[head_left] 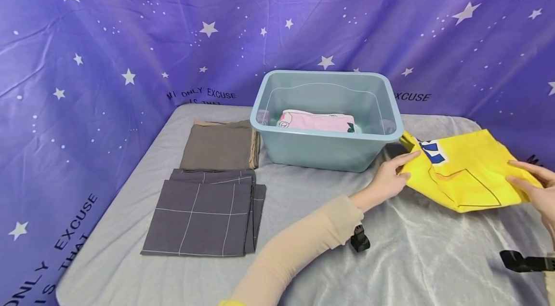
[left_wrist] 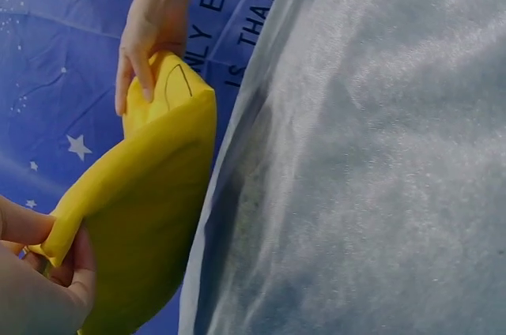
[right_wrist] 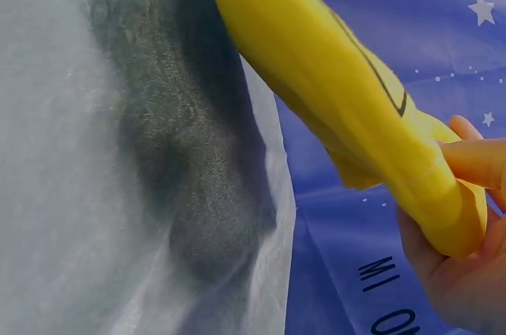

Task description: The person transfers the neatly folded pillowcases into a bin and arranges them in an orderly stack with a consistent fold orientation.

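A folded yellow cloth (head_left: 470,171) with a blue and white print and thin dark lines is held above the right side of the bed-like surface. My left hand (head_left: 388,178) pinches its left edge between thumb and fingers, beside the blue-grey bin. My right hand (head_left: 539,188) pinches the opposite edge. In the left wrist view the yellow cloth (left_wrist: 150,185) hangs between both hands, its lower part bulging. The right wrist view shows my right hand (right_wrist: 466,256) with thumb and fingers around a rolled end of the cloth (right_wrist: 356,106).
A blue-grey bin (head_left: 321,149) stands at the back middle, with a folded pink cloth (head_left: 318,122) inside. Left of it lie a folded brown cloth (head_left: 217,147) and a folded dark grey checked cloth (head_left: 197,219). A purple star-patterned curtain (head_left: 243,31) hangs behind the grey-covered surface (head_left: 303,248).
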`<state>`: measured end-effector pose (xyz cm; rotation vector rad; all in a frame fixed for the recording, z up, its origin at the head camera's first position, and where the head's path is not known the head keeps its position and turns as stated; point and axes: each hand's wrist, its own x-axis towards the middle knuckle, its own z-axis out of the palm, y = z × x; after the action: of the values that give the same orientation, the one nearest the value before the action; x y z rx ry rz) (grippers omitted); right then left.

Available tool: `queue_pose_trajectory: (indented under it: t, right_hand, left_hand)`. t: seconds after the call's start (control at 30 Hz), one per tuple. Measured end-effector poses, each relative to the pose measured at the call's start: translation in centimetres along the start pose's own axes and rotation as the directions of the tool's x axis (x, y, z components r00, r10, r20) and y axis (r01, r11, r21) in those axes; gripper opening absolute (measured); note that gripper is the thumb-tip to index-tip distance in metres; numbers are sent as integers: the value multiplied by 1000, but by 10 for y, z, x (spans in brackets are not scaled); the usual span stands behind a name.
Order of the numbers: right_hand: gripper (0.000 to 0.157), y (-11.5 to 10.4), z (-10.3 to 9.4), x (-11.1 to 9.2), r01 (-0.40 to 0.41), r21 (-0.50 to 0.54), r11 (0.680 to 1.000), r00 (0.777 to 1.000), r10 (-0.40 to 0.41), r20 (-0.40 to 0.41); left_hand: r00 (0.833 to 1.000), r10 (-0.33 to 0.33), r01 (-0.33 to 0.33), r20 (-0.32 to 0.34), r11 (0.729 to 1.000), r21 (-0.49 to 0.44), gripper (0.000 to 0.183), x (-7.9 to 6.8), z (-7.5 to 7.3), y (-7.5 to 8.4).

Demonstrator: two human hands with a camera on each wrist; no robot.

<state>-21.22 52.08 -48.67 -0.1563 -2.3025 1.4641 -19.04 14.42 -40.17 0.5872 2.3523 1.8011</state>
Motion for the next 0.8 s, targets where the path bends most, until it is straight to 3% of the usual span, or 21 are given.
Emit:
queue_pose_trajectory:
  t: [0.17,0.3,0.4,0.73,0.8]
  right_hand:
    - [43,0,-3,-10,-26,43,999,999,27,-22]
    - [44,1,-6,-17,-61,-16,998,997,61,-41]
    - [45,1,-8,-21,-65,-6,998,997,65,-45]
    - [42,-11,0,-38,-28,131,991,996,40,-85]
    - [42,-11,0,-40,-24,201,979,995,43,-89]
  left_hand:
    - [1000,-10,11,24,1000,-6,53,-2,-2,6]
    - [999,-11,12,52,1000,-10,52,-3,-5,11]
    - [996,-17,19,87,999,-26,51,-5,-7,16]
    - [986,12,-14,166,1000,9,50,-10,-14,31]
    - [985,27,-29,168,999,12,50,-10,-16,33]
